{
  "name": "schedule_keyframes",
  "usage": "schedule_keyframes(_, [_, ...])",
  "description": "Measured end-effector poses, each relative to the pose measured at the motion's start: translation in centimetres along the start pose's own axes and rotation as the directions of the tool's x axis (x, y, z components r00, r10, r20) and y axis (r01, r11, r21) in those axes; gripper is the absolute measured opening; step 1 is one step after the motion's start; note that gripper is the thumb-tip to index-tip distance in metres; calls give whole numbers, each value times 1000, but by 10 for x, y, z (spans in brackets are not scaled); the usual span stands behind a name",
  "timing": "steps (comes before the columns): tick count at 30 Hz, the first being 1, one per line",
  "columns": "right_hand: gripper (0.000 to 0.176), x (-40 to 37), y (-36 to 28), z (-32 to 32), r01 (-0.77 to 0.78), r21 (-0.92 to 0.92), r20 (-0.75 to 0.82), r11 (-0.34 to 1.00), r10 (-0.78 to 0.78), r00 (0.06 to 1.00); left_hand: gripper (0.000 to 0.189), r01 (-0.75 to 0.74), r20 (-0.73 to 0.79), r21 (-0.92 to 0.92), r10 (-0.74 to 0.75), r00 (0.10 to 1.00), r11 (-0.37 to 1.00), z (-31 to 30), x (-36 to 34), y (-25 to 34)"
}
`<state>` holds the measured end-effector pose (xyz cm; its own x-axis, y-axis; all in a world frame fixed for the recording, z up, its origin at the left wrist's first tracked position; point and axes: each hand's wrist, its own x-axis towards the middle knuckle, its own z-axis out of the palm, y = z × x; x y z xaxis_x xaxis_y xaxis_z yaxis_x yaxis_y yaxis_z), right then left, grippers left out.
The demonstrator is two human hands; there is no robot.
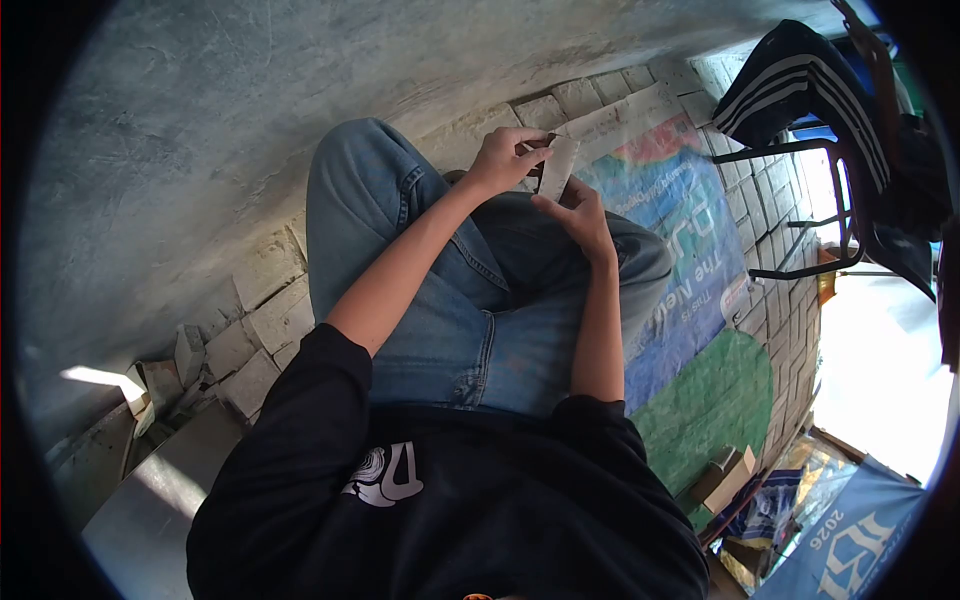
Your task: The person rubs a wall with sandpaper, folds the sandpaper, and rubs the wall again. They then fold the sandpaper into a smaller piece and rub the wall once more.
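Note:
Above my crossed legs in blue jeans (430,320), a small pale flat piece (558,170) is held between both hands. My left hand (510,158) has its fingers closed at the upper end of the piece, where something small and dark shows by the fingertips. My right hand (578,212) grips the lower edge with thumb and fingers. The piece is tilted, and its markings are too small to read.
A printed banner (690,240) lies on the brick floor (770,220) to the right. A black metal chair frame (845,200) carries dark striped cloth (800,80). A small cardboard box (725,480) sits at lower right. A grey wall (200,150) runs along the left.

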<state>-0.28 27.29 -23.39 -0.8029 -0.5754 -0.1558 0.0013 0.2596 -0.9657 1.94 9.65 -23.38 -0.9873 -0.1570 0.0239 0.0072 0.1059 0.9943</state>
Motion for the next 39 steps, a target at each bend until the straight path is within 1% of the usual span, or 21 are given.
schedule_keyframes(2, [53,0,3,-1,-25,-21,2,999,25,1000,29,-15,13,-39,16,1000,999,1,0,-1])
schedule_keyframes(3, [52,1,4,-1,-51,-43,3,998,51,999,29,-15,14,-38,16,1000,999,2,0,-1])
schedule_keyframes(7, [48,1,7,-3,-75,-97,16,992,77,997,31,24,64,-15,-23,998,1000,2,0,-1])
schedule_keyframes(9, [43,1,7,-3,-38,-45,13,998,39,999,31,34,78,6,-34,996,999,3,1,-5])
schedule_keyframes(15, [39,1,4,-3,-41,61,34,997,39,999,33,69,82,-19,-67,994,997,5,3,-12])
schedule_keyframes(17, [38,1,4,-3,-39,71,35,997,36,999,39,115,112,-44,-110,988,992,5,3,-11])
schedule_keyframes(18, [38,1,3,-3,-36,80,37,996,33,999,39,116,112,-44,-110,988,992,5,3,-9])
schedule_keyframes(20, [37,0,2,-3,-34,91,32,995,31,999,47,106,120,19,-108,987,994,4,1,-4])
schedule_keyframes(22, [37,0,1,-3,-32,103,27,994,29,999,49,119,110,26,-121,987,993,4,-2,5])
schedule_keyframes(24, [35,1,4,-4,-26,72,24,997,24,999,52,132,100,33,-135,986,991,3,-3,4])
schedule_keyframes(26, [35,1,6,-4,-27,61,25,998,25,999,51,112,56,-36,-110,992,993,2,-3,7])
schedule_keyframes(27, [34,1,6,-4,-28,50,26,998,26,999,51,112,56,-36,-110,992,993,1,-3,10])
schedule_keyframes(29, [34,1,5,-4,-19,60,26,998,18,1000,46,244,76,-199,-233,969,949,0,-4,15])
schedule_keyframes(30, [34,1,4,-3,-10,70,25,998,9,1000,46,244,76,-199,-233,970,949,0,-4,13])
schedule_keyframes(32, [35,0,3,-3,-2,61,23,998,1,1000,37,252,77,-374,-241,968,893,-1,-3,10])
schedule_keyframes(36, [38,0,4,-4,-12,45,37,999,10,999,31,241,63,-413,-236,970,878,-3,-2,9])
schedule_keyframes(39, [40,0,3,-4,-29,20,48,999,28,998,29,255,44,-360,-256,966,897,-5,-2,10])
